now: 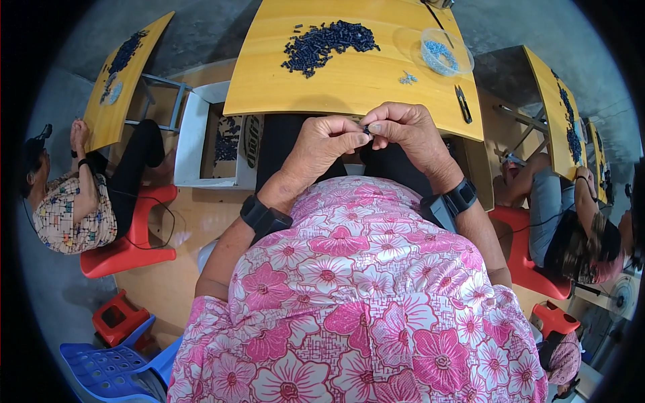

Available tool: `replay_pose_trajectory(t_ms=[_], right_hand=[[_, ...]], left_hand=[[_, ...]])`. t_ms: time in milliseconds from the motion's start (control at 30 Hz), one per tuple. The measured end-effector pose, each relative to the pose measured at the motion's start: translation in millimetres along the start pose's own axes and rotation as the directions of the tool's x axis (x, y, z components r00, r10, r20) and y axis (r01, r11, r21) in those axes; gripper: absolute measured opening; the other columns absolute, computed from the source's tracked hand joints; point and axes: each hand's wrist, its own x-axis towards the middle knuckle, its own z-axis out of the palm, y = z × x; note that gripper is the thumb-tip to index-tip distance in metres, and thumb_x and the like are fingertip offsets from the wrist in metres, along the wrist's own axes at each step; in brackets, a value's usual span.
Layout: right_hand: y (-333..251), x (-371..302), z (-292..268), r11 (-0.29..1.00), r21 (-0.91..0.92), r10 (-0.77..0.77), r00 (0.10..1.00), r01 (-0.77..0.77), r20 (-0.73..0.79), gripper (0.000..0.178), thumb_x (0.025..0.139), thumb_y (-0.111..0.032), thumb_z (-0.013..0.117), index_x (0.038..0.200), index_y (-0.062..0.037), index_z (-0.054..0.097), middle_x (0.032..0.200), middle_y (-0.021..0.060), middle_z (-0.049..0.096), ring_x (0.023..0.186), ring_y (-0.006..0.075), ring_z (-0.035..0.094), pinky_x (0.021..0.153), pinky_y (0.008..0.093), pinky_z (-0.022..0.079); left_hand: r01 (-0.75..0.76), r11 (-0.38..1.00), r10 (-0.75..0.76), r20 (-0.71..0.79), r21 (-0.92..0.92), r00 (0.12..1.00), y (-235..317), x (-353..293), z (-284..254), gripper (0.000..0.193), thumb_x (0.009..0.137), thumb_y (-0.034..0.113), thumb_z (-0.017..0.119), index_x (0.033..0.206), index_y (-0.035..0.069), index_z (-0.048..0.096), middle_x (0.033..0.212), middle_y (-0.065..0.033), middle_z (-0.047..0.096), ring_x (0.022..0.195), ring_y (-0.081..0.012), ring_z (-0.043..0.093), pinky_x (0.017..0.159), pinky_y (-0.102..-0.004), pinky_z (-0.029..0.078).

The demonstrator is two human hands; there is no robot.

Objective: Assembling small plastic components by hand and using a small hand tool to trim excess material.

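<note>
My left hand point(327, 144) and my right hand point(405, 131) meet just below the near edge of the yellow table point(349, 84). Their fingertips pinch one small dark part point(367, 127) between them. A pile of similar small dark parts point(327, 43) lies on the table's far half. To its right stands a clear round dish point(445, 54) with small pale blue pieces. A few loose pale pieces point(407, 78) lie near the middle right. Black cutters point(462, 103) rest by the table's right edge. Both wrists wear black bands.
A white box point(218, 134) with dark parts stands on the floor at the left. One person sits on a red stool point(131, 235) at a yellow table on the left; another person point(571, 215) sits at the right. Blue and red stools stand at the lower left.
</note>
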Motion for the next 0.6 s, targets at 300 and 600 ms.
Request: replay_pose_trajectory(t_ms=[300,600], right_hand=[[5.5,0.8,-1.5,0.999,0.011,-0.031,0.999,0.03,0.013,0.012,0.085,-0.005,0.063,0.093,0.0015,0.069,0.075,0.0044,0.066,0.065,0.0078,0.059,0.062,0.0201,0.05],[6.3,3.5,-2.5,0.999,-0.026,-0.043,0.999,0.043,0.0,0.011,0.085,-0.004,0.062,0.092,0.0017,0.069,0.076,0.005,0.066,0.065,0.0079,0.059,0.062,0.02,0.05]], left_hand=[[0.013,1.0,-0.013,0.005,-0.012,1.0,2.5,-1.7,1.2,0.016,0.085,0.016,0.067,0.088,0.0,0.068,0.077,-0.0006,0.064,0.071,-0.0068,0.054,0.067,-0.0206,0.046],[0.004,1.0,-0.004,-0.012,0.0,1.0,1.6,1.8,1.9,0.014,0.085,0.014,0.067,0.088,0.0,0.068,0.078,-0.0007,0.064,0.07,-0.0069,0.055,0.066,-0.0202,0.046]])
